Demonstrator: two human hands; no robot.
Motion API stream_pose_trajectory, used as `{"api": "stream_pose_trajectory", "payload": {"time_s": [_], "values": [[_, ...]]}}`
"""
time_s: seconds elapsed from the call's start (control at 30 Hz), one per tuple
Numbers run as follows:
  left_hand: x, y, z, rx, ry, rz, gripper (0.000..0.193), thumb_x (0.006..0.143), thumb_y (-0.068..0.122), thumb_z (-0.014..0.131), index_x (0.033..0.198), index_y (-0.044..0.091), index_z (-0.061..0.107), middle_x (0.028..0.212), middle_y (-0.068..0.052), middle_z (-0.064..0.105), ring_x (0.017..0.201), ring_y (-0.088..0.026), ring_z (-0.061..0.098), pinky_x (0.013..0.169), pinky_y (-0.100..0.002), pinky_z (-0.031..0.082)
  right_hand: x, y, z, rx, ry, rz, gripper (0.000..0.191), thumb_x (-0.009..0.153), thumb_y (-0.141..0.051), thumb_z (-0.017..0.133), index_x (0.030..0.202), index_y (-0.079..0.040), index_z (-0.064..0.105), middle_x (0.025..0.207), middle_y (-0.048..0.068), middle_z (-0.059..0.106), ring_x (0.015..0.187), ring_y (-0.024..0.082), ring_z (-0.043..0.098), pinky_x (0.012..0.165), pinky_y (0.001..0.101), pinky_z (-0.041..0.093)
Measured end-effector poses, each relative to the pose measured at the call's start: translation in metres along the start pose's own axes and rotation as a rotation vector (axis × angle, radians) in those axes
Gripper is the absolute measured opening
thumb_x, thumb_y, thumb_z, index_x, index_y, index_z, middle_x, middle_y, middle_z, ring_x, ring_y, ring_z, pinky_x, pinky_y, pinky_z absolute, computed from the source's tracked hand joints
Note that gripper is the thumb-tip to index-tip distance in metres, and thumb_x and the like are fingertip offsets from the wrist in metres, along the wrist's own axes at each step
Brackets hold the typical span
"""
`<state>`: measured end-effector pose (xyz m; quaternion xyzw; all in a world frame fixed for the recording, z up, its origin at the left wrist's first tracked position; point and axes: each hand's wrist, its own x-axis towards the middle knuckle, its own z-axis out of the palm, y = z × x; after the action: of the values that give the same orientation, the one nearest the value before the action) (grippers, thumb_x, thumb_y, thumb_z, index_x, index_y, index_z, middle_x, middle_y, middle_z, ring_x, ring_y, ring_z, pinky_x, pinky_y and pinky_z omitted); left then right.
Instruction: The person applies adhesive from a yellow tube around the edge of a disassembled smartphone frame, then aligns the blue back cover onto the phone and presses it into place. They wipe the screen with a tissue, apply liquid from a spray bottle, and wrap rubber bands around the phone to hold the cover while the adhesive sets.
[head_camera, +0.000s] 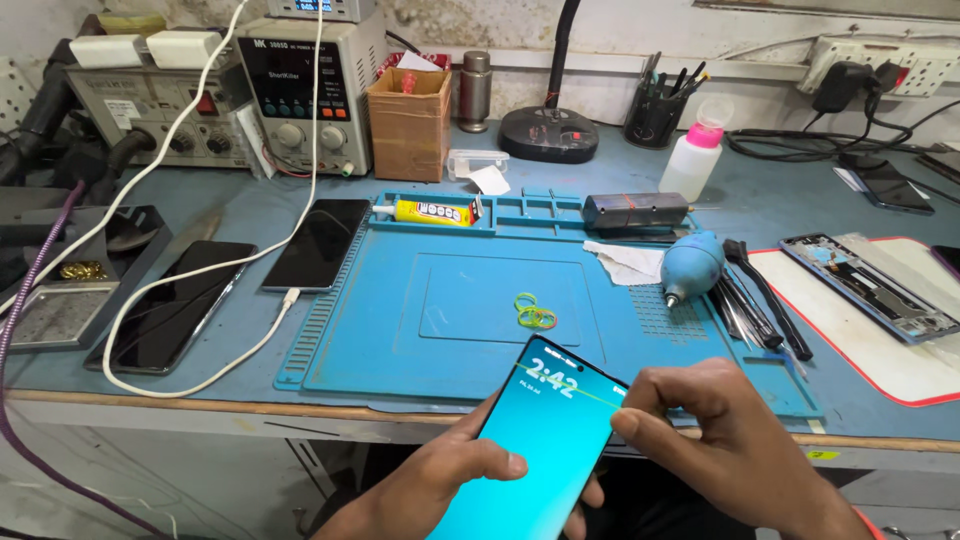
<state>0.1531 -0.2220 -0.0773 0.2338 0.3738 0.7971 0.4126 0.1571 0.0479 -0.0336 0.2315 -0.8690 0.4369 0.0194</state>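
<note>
The left hand (470, 470) grasps a lit smartphone (545, 440); the right hand (720, 440) pinches a green rubber band (590, 392) across its upper edge. Judged step: banding; seating it likely follows.

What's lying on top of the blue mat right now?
On the mat: green rubber bands, glue tube, dust blower, a cloth. The phone hides its near edge.
</note>
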Motion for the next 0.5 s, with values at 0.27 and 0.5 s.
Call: {"api": "stream_pose_trajectory", "payload": {"time_s": [0.27,0.5], "values": [[-0.009,-0.006,-0.012,-0.261,0.045,0.006,0.08,0.08,0.026,0.066,0.151,-0.003,0.04,0.128,-0.023,0.063,0.11,-0.031,0.069,0.095,-0.045,0.057,-0.029,0.047,-0.004,0.483,0.127,-0.131,0.036,0.099,-0.018,0.066,0.068,-0.003,0.055,0.058,0.003,0.053,0.058,0.014,0.044,0.054,0.0325,0.042],[-0.016,-0.003,0.011,-0.196,0.06,0.281,0.08,0.082,0.015,0.069,0.151,-0.008,0.037,0.129,-0.029,0.06,0.112,-0.037,0.064,0.093,-0.053,0.055,-0.031,0.049,-0.005,1.807,0.067,-0.035,0.036,0.112,-0.031,0.057,0.091,-0.002,0.055,0.067,-0.001,0.044,0.069,0.015,0.041,0.071,0.0314,0.042]]}}
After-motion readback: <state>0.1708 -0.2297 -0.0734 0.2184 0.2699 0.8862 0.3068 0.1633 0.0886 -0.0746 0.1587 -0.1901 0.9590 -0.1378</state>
